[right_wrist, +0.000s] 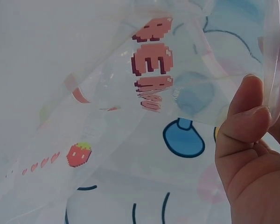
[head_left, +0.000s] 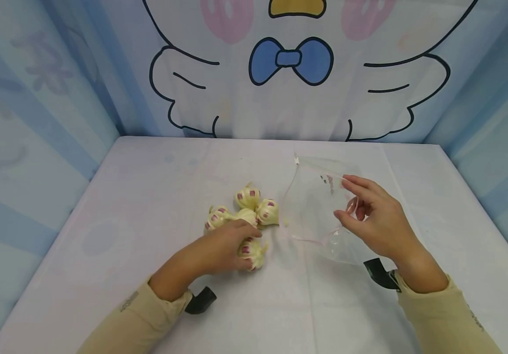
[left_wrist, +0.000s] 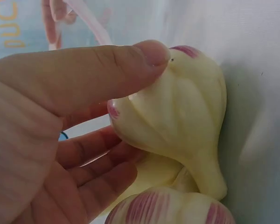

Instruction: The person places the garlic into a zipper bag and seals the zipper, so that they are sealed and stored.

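A person's left hand (head_left: 223,248) curls thumb and fingers round a garlic bulb (head_left: 252,251) at the near edge of a cluster of garlic bulbs (head_left: 247,209) on the white-covered surface (head_left: 147,196). Just right of the cluster, the right hand (head_left: 375,219) pinches the rim of a clear zip bag (head_left: 311,206) (printed with pink lettering and a small strawberry), holding its mouth open towards the garlic.

A flat table covered in a white cloth with faint pastel prints (head_left: 147,221) fills the booth. Behind it hangs a fabric backdrop showing a cartoon white bird with a blue bow tie (head_left: 291,60). Pale blue striped fabric side walls (head_left: 28,123) enclose both sides. Lighting is even and soft.
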`<state>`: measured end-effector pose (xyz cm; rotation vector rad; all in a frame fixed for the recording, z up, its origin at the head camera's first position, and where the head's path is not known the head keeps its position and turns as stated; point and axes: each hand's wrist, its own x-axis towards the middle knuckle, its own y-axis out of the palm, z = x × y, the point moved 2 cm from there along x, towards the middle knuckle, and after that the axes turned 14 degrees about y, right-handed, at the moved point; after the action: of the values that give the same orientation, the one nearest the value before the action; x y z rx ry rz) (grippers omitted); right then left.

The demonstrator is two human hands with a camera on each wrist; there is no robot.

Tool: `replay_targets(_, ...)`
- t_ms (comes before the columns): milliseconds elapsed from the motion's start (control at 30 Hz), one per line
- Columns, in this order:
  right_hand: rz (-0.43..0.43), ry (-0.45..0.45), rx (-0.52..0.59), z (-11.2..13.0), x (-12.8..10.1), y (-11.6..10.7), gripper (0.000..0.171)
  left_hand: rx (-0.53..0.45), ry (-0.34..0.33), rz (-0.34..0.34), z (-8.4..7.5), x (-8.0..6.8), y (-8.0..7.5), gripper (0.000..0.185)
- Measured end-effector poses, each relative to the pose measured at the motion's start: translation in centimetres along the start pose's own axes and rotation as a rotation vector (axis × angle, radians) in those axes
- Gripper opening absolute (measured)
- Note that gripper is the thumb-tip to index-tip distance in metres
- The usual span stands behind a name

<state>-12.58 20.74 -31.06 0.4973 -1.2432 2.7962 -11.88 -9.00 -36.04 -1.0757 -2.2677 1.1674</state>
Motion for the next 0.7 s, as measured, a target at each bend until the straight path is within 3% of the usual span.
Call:
replay_targets(233,0.003,0.008,-0.004,-0.03,-0.07,-0.01,0.060,0.044,0.044,0.034,-0.04,0.01,0.28,0.049)
replay_targets(467,0.003,0.003,-0.004,-0.02,-0.02,0.02,0.060,0.022,0.053,0.050,-0.16,0.03,0.08,0.047)
replay_targets(567,0.004,0.002,-0.004,0.00,0.01,0.02,0.060,0.007,0.087,0.036,-0.33,0.07,-0.20,0.046)
replay_targets(700,0.008,0.003,-0.001,0.03,0.02,0.06,0.060,-0.014,0.123,-0.036,-0.51,0.14,-0.71,0.044)
